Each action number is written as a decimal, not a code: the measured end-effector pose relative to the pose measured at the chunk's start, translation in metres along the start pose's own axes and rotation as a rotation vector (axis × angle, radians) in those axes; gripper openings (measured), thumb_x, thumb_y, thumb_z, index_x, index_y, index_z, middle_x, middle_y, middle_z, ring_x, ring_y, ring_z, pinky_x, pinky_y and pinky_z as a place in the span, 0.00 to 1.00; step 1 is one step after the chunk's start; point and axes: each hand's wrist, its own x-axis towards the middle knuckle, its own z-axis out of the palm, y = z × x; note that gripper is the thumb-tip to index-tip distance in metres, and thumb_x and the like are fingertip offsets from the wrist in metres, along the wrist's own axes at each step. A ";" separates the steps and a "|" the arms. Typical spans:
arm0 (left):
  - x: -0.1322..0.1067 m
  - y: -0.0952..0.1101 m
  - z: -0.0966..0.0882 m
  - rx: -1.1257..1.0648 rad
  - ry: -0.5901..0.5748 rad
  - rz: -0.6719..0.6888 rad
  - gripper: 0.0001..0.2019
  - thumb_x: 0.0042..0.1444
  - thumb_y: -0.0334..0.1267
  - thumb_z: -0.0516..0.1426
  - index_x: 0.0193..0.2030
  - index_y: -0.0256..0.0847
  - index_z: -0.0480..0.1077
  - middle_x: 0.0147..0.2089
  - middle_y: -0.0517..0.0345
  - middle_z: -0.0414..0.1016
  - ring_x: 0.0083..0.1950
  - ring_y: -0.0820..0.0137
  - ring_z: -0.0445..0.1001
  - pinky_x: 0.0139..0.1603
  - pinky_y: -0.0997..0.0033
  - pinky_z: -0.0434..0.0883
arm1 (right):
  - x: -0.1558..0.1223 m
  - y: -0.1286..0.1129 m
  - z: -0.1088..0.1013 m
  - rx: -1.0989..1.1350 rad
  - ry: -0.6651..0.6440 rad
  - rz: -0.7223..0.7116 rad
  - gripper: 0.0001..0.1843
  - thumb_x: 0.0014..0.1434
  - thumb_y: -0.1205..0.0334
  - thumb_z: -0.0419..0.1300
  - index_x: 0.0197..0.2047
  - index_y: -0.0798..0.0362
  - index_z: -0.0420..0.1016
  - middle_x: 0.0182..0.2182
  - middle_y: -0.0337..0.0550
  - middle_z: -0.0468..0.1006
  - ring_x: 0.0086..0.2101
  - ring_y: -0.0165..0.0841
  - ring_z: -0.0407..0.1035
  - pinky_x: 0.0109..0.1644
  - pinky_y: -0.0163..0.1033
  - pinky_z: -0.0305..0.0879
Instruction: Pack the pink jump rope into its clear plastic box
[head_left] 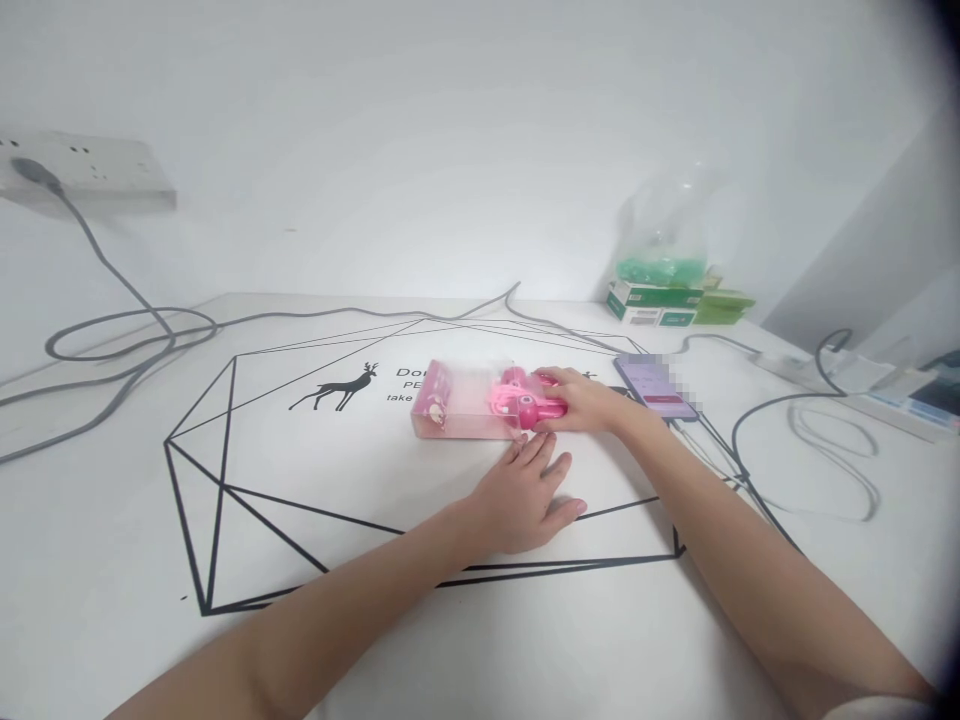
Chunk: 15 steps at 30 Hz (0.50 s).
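A clear plastic box (pixel 472 391) with a pink printed end panel lies on the table, its right end toward my hands. At that end is a glossy pink item (pixel 529 410) with rounded parts and a lighter pink, cord-like section; its exact kind is not clear. My right hand (pixel 574 400) has its fingers wrapped round the right side of this item, which appears partly inside the box. My left hand (pixel 525 500) is spread, palm down, just in front of the box, with its fingertips at or very near the lower right corner. Nothing shows in it.
A phone (pixel 656 386) lies right of my right hand. Grey cables (pixel 300 313) run along the back and left, with more at right. A green-and-white carton (pixel 652 300) bears a plastic bag (pixel 664 235) by the wall. A socket strip (pixel 90 165) is at left.
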 end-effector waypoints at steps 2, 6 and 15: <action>0.001 0.000 0.000 0.003 0.004 -0.004 0.31 0.68 0.55 0.42 0.66 0.33 0.60 0.69 0.36 0.59 0.73 0.53 0.51 0.70 0.51 0.51 | 0.000 -0.003 0.002 -0.008 -0.013 -0.003 0.31 0.56 0.38 0.60 0.53 0.51 0.77 0.64 0.55 0.62 0.59 0.54 0.61 0.61 0.56 0.60; 0.001 0.001 0.001 0.004 0.010 -0.008 0.30 0.68 0.55 0.42 0.66 0.34 0.60 0.69 0.36 0.59 0.73 0.53 0.52 0.70 0.51 0.52 | 0.000 -0.005 0.004 -0.005 -0.020 0.041 0.32 0.56 0.37 0.60 0.54 0.51 0.76 0.63 0.56 0.64 0.58 0.54 0.62 0.60 0.57 0.61; 0.001 0.001 -0.001 0.000 0.004 -0.013 0.29 0.69 0.55 0.42 0.66 0.34 0.60 0.69 0.37 0.59 0.73 0.54 0.53 0.70 0.50 0.53 | -0.003 0.004 -0.002 -0.003 -0.032 0.074 0.26 0.53 0.40 0.63 0.51 0.45 0.77 0.56 0.51 0.69 0.53 0.52 0.66 0.55 0.54 0.64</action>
